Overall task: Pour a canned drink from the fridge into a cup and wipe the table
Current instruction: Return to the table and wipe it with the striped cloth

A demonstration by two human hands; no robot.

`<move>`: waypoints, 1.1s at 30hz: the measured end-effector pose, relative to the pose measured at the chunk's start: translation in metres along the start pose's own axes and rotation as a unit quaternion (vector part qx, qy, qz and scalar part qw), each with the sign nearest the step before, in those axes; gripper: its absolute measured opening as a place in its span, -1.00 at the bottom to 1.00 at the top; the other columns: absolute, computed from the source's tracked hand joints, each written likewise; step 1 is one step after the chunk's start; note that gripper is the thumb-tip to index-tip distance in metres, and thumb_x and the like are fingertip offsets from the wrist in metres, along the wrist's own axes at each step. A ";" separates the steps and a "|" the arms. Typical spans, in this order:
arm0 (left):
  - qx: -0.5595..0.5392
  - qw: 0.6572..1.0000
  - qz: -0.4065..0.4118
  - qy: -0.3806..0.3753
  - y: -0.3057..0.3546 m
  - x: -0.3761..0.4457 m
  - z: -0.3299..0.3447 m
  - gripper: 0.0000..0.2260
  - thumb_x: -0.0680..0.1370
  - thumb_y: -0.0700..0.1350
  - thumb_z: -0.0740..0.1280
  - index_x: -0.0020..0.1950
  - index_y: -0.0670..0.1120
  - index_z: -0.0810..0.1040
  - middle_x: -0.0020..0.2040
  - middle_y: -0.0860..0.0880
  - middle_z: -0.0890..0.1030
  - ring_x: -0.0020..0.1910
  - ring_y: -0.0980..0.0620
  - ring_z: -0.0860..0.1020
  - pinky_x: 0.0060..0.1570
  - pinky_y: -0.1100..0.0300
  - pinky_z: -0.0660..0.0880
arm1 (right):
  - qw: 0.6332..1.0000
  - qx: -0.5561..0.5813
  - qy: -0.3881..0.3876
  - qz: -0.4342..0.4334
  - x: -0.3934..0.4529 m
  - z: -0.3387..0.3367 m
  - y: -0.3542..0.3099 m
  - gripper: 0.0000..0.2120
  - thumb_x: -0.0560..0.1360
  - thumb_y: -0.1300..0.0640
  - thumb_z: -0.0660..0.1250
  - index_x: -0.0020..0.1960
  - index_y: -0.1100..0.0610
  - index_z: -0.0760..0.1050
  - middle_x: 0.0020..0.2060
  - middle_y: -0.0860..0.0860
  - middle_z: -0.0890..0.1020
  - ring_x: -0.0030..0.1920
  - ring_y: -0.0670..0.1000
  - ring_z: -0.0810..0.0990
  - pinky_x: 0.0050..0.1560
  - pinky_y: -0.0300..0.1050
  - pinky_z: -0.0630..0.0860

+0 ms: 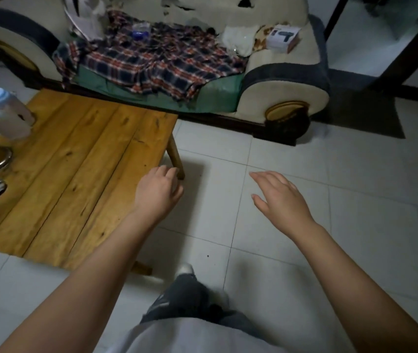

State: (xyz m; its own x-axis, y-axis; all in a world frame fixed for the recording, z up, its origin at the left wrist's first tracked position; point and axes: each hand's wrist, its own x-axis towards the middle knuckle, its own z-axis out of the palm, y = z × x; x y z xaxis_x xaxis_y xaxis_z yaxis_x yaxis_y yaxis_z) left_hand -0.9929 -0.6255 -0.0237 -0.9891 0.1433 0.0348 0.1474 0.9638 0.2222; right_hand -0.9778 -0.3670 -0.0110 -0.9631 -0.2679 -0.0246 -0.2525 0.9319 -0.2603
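One sofa [279, 80] spans the top of the frame, one plaid cloth [157, 59] spread over it. One wooden table [75, 174] fills the left – two white bottles [7, 118] stand at its upper-left edge. Two hands hover mid-frame, holding nothing: left hand [158, 192] loosely curled, right hand [279, 197] spread flat. No can or cup shows.

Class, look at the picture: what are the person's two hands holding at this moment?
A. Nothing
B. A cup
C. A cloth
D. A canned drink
A: the left hand hangs loosely curled by the corner of the wooden table and the right hand is spread above the tiled floor; neither grips anything.
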 end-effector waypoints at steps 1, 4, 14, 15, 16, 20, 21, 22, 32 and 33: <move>0.004 1.000 -0.014 -0.002 -0.006 0.007 0.002 -0.67 0.53 -0.06 0.27 0.24 -0.20 0.48 0.11 -0.19 0.56 0.06 -0.16 0.52 -0.01 0.01 0.48 | 1.000 -0.001 -0.003 -0.012 0.014 0.000 0.001 -0.55 0.54 0.11 0.23 0.41 0.12 0.27 0.33 0.04 0.43 0.37 0.07 0.30 0.33 -0.06 0.22; 0.019 0.998 -0.053 -0.006 -0.031 0.030 0.009 -0.64 0.55 -0.02 0.23 0.28 -0.18 0.45 0.16 -0.16 0.55 0.09 -0.14 0.51 0.03 0.02 0.48 | 0.999 -0.006 -0.008 -0.046 0.060 0.003 0.000 -0.55 0.54 0.10 0.23 0.41 0.12 0.28 0.31 0.05 0.43 0.36 0.08 0.31 0.33 -0.04 0.24; -0.001 0.988 -0.155 0.022 -0.127 0.140 0.007 -0.67 0.55 -0.05 0.25 0.24 -0.20 0.48 0.12 -0.19 0.56 0.10 -0.20 0.51 -0.01 0.00 0.47 | 0.987 -0.030 -0.041 -0.150 0.254 0.017 -0.040 -0.54 0.54 0.08 0.22 0.42 0.10 0.25 0.33 0.03 0.42 0.37 0.05 0.30 0.33 -0.08 0.23; -0.003 0.986 -0.166 0.021 -0.138 0.150 0.004 -0.67 0.55 -0.05 0.24 0.24 -0.20 0.48 0.13 -0.19 0.56 0.11 -0.19 0.50 0.00 0.01 0.46 | 0.985 -0.033 -0.045 -0.163 0.274 0.019 -0.047 -0.54 0.54 0.07 0.23 0.41 0.11 0.25 0.32 0.03 0.42 0.36 0.05 0.30 0.33 -0.08 0.23; -0.002 0.984 -0.174 0.021 -0.148 0.159 0.001 -0.67 0.55 -0.04 0.23 0.24 -0.20 0.47 0.14 -0.18 0.55 0.12 -0.18 0.50 0.02 0.01 0.45 | 0.983 -0.033 -0.048 -0.175 0.292 0.021 -0.055 -0.54 0.54 0.07 0.23 0.41 0.11 0.26 0.32 0.03 0.43 0.35 0.05 0.32 0.33 -0.08 0.25; -0.004 0.975 -0.218 0.033 -0.188 0.184 -0.014 -0.65 0.56 -0.03 0.21 0.28 -0.19 0.45 0.18 -0.17 0.54 0.15 -0.17 0.48 0.07 0.02 0.43 | 0.972 -0.027 -0.059 -0.226 0.356 0.030 -0.090 -0.55 0.53 0.08 0.25 0.39 0.12 0.29 0.29 0.04 0.46 0.34 0.05 0.35 0.32 -0.07 0.28; -0.006 0.972 -0.233 0.034 -0.197 0.186 -0.018 -0.65 0.57 -0.03 0.21 0.29 -0.18 0.45 0.19 -0.16 0.53 0.15 -0.17 0.48 0.08 0.01 0.43 | 0.968 -0.023 -0.063 -0.241 0.369 0.033 -0.099 -0.55 0.53 0.08 0.25 0.39 0.12 0.29 0.29 0.05 0.46 0.33 0.05 0.36 0.32 -0.06 0.29; -0.004 0.968 -0.247 0.036 -0.206 0.186 -0.021 -0.64 0.57 -0.03 0.20 0.29 -0.18 0.44 0.19 -0.16 0.53 0.15 -0.16 0.48 0.09 0.01 0.43 | 0.964 -0.018 -0.069 -0.256 0.380 0.036 -0.108 -0.54 0.52 0.08 0.26 0.39 0.13 0.30 0.28 0.05 0.47 0.33 0.06 0.37 0.32 -0.05 0.30; -0.003 0.895 -0.444 0.047 -0.262 0.141 -0.034 -0.63 0.57 -0.01 0.20 0.32 -0.15 0.42 0.25 -0.13 0.50 0.23 -0.12 0.43 0.14 0.05 0.38 | 0.900 0.005 -0.134 -0.416 0.460 0.069 -0.202 -0.54 0.53 0.07 0.25 0.41 0.12 0.28 0.31 0.07 0.45 0.35 0.06 0.34 0.33 -0.04 0.28; -0.007 0.883 -0.466 0.051 -0.264 0.136 -0.035 -0.63 0.57 -0.02 0.19 0.32 -0.15 0.41 0.25 -0.13 0.50 0.23 -0.12 0.43 0.14 0.05 0.38 | 0.891 0.008 -0.141 -0.432 0.465 0.073 -0.211 -0.54 0.53 0.08 0.24 0.40 0.12 0.29 0.30 0.08 0.46 0.34 0.07 0.35 0.31 -0.03 0.29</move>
State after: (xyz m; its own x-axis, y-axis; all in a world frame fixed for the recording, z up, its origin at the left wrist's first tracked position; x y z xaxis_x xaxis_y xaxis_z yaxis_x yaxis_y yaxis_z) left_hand -1.1662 -0.8680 -0.0434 -0.6755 -0.7327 -0.0821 -0.7302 0.6493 0.2126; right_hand -1.3657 -0.7059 -0.0380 -0.3473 -0.9365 -0.0484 -0.8850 0.3444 -0.3132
